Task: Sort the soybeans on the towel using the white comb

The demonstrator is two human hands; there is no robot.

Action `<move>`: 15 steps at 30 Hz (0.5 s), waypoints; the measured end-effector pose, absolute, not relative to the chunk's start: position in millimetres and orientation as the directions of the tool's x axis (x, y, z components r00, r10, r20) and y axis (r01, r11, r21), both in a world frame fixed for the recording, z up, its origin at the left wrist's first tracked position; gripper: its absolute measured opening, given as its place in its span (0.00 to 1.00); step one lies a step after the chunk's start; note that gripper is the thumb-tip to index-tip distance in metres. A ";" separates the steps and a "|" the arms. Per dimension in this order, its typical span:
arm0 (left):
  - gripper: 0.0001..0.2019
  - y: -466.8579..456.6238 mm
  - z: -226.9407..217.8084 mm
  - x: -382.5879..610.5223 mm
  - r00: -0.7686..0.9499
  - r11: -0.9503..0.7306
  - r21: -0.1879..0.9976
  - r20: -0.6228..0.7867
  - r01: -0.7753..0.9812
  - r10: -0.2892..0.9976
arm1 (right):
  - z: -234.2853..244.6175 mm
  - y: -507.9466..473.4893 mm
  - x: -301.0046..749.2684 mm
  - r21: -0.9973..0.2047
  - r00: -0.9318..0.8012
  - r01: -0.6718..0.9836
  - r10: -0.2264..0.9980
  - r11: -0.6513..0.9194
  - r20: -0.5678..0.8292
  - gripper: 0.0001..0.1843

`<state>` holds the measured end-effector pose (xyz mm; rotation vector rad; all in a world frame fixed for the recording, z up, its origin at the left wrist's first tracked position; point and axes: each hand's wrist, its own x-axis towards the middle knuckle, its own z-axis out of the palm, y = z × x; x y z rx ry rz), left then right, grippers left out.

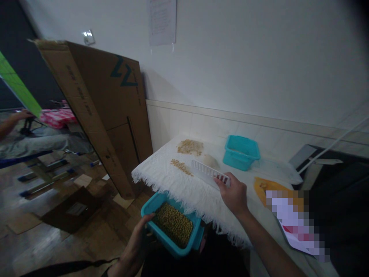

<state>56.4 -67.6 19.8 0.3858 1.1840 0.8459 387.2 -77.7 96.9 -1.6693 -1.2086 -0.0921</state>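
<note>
My left hand [137,239] grips the left rim of a teal plastic tub [176,252], held just below the table's front edge. Yellow beans, like soybeans [174,223], fill much of the tub. Over the white fringed cloth [164,167], my right hand [235,195] is closed on the near end of a white slotted plastic basket [208,174], tilted on its side. To its left lies a thin strip of loose beans [181,167]. Farther back, a larger patch of beans [188,147] is spread on the cloth. A pale rounded thing [211,161] sits just behind the basket.
A second teal tub [241,158] stands at the back of the table. At right lie a yellow packet [261,188] and a partly blurred printed sheet [294,229]. A tall cardboard box [115,115] leans at left. Another person's hand [23,114] shows at far left.
</note>
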 end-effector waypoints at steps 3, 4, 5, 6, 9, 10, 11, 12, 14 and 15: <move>0.23 -67.5 16.9 55.2 0.140 0.622 0.682 -0.623 -0.385 0.770 | 97.9 -79.5 387.7 -0.673 0.491 0.739 0.650 0.043 0.580 0.16; 0.24 -67.3 15.8 54.8 0.150 0.619 0.685 -0.616 -0.384 0.774 | 98.3 -79.5 388.2 -0.674 0.494 0.738 0.647 0.041 0.580 0.16; 0.24 -67.0 14.9 54.7 0.157 0.623 0.685 -0.616 -0.379 0.772 | 98.4 -79.4 388.7 -0.676 0.499 0.736 0.646 0.036 0.578 0.16; 0.24 -66.7 14.3 54.7 0.161 0.632 0.680 -0.623 -0.371 0.765 | 98.4 -79.2 389.1 -0.679 0.504 0.734 0.645 0.032 0.575 0.16; 0.21 -65.9 14.6 55.4 0.153 0.651 0.671 -0.645 -0.355 0.748 | 97.5 -78.9 389.8 -0.687 0.511 0.726 0.648 0.027 0.565 0.17; 0.20 -65.7 14.9 55.7 0.149 0.649 0.672 -0.645 -0.357 0.750 | 97.1 -78.9 389.7 -0.689 0.508 0.724 0.651 0.031 0.563 0.17; 0.19 -65.5 15.2 56.2 0.148 0.648 0.672 -0.644 -0.359 0.750 | 96.5 -78.9 389.6 -0.691 0.504 0.722 0.655 0.037 0.563 0.17; 0.19 -65.3 15.6 56.7 0.147 0.647 0.672 -0.644 -0.361 0.751 | 96.0 -79.0 389.4 -0.692 0.501 0.720 0.657 0.045 0.564 0.17; 0.19 -64.8 16.7 58.2 0.144 0.643 0.672 -0.642 -0.369 0.753 | 94.6 -79.2 389.1 -0.694 0.495 0.717 0.657 0.062 0.569 0.17; 0.19 -64.5 17.5 59.1 0.139 0.643 0.669 -0.644 -0.373 0.752 | 93.9 -79.4 389.1 -0.695 0.493 0.716 0.655 0.068 0.573 0.18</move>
